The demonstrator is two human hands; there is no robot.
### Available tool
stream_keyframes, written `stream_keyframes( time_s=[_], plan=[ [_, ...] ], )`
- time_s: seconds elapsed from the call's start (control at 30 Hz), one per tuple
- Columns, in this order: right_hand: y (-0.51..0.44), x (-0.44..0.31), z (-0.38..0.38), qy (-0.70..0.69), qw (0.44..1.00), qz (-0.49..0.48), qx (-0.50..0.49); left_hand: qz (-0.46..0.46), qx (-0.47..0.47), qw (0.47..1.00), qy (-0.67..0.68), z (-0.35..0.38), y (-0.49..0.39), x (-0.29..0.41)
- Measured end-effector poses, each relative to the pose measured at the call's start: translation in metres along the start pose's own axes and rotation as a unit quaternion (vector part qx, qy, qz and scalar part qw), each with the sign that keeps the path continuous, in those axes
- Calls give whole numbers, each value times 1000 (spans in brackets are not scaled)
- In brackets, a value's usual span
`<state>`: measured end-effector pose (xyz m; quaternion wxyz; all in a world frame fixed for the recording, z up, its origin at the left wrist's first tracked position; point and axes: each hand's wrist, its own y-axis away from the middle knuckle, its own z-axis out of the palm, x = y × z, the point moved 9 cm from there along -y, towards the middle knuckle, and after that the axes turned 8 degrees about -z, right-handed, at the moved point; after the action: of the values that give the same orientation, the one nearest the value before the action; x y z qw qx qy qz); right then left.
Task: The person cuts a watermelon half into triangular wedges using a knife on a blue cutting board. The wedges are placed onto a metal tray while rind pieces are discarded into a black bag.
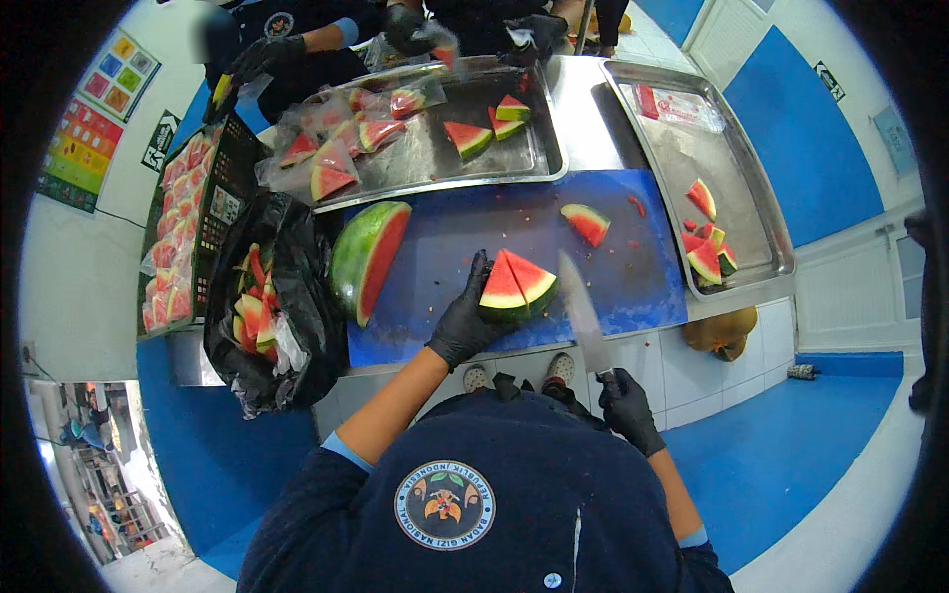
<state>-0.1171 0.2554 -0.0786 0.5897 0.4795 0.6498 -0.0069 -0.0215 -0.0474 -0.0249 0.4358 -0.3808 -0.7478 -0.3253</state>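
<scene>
My left hand [468, 319], in a black glove, holds a watermelon wedge [517, 285] by its left side, over the near part of a blue cutting board [474, 215]. A cut line runs down the wedge. In my black-gloved right hand [629, 409] is the handle of a large knife [582, 311]; its blade points away from me, just right of the wedge. A large watermelon piece [371, 259] with rind lies at the board's left. One small watermelon slice [587, 224] rests farther back on the right.
Behind the board, a metal tray [445, 178] holds bagged and loose slices. Another tray [778, 252] with watermelon pieces stands right. A black bag of scraps [319, 341] and a crate of packed slices [215, 222] are left. Co-workers' gloved hands [406, 31] work across the table.
</scene>
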Motion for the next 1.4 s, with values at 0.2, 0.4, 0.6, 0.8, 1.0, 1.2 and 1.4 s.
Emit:
stream_keyframes(
  time_s=[0.2,0.4,0.6,0.8,1.0,1.2,1.4],
  plan=[
    [-15,-38,35,24,989,-110,-93,10,-8,995,102,4,-2,-5],
    [-15,-53,47,76,985,-135,-77,-8,7,996,92,-1,1,-5],
    [-36,-72,39,21,995,-82,-48,56,33,996,53,-34,-19,25],
    [-102,-148,51,-72,989,-103,-78,67,-8,959,274,-79,-110,43],
    [-137,-213,67,-157,973,-121,-114,57,71,995,-33,-114,-191,34],
    [-119,-235,66,-209,963,-75,-155,-23,147,977,-154,-140,-231,17],
    [-34,-203,0,-105,981,-93,-131,217,286,929,-86,-116,-171,97]
  ],
)
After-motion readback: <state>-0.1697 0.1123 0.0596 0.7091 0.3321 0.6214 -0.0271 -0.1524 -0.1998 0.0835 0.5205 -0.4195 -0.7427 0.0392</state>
